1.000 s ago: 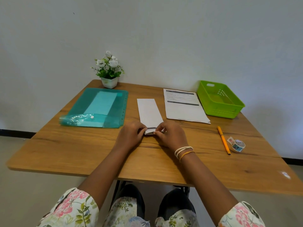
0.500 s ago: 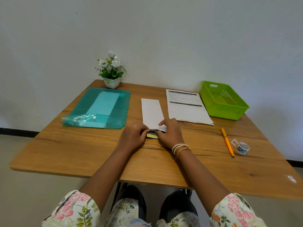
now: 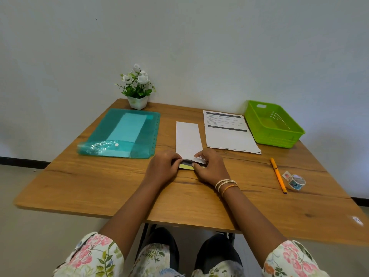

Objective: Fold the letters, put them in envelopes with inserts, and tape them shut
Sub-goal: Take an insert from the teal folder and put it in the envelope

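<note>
A long white envelope [image 3: 187, 138] lies lengthwise on the wooden table [image 3: 99, 186], its near end open. A yellow-and-dark insert [image 3: 186, 166] sticks out of that opening. My left hand [image 3: 162, 168] pinches the left side of the envelope's mouth and the insert. My right hand [image 3: 209, 166] grips the right side, its forefinger on the lifted white flap and its thumb on the insert. A stack of printed letters [image 3: 229, 134] lies to the right of the envelope. A roll of patterned tape [image 3: 295, 181] sits at the right.
A teal plastic folder [image 3: 123, 134] holding paper lies at the left. A green basket [image 3: 273, 124] stands at the back right. An orange pen [image 3: 278, 176] lies beside the tape. A small potted plant [image 3: 137, 86] stands against the wall.
The envelope's mouth has opened and the yellow-and-dark insert now shows between my fingers. My right forefinger has moved up onto the flap.
</note>
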Demonstrator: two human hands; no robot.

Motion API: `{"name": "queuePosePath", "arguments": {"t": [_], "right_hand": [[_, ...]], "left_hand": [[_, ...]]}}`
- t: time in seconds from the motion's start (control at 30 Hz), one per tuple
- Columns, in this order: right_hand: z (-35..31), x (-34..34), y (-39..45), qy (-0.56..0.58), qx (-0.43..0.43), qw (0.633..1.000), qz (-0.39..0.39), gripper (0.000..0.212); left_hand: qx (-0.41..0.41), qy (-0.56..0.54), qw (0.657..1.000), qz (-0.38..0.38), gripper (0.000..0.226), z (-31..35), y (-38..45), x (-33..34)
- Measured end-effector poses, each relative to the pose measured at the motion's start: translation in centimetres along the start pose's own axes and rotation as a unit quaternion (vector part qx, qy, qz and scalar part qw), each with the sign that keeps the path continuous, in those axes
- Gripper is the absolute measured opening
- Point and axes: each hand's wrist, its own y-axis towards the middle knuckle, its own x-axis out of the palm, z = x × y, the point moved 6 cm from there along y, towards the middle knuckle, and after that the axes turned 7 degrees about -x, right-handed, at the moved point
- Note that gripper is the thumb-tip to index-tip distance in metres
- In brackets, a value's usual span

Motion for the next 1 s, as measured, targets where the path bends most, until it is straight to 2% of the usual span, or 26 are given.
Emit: {"name": "queuePosePath", "arguments": {"t": [0.1,0.17,0.3,0.4,0.63,0.8,0.9,1.0], "right_hand": [[0.0,-0.6,-1.1,0.024,-0.027,0.998,-0.042,0.041],[0.0,-1.0,-1.7,0.019,-0.034,0.998,-0.041,0.043],[-0.1,-1.9,-1.9,0.004,-0.04,0.999,0.013,0.026],[-0.2,-1.9,-1.9,0.013,-0.045,0.999,0.015,0.015],[-0.2,-1.3,-1.8,-0.027,-0.033,0.999,-0.006,0.016],[-0.1,-1.3,-1.5,-0.065,-0.017,0.998,0.01,0.019],[-0.4,-1.3,-1.4,-0.069,-0.003,0.997,0.02,0.018],[-0.6,-1.0,-1.6,-0.091,0.002,0.996,0.011,0.014]], "left_hand": [[-0.016,0.0,1.0,0.0,0.015,-0.3,0.2,0.0],[-0.027,0.001,1.0,0.009,0.014,-0.5,0.3,-0.1],[-0.043,0.003,0.999,0.003,0.014,-0.7,0.3,-0.1],[-0.043,0.011,0.999,-0.014,0.015,-0.6,0.1,0.1],[-0.042,0.007,0.999,-0.031,0.028,-0.6,0.2,0.5],[-0.027,0.05,0.998,-0.039,0.02,-0.2,0.2,0.4],[-0.014,0.055,0.998,-0.031,0.025,-0.1,0.2,0.3],[0.047,0.091,0.994,-0.034,0.02,0.6,-0.1,0.5]]}}
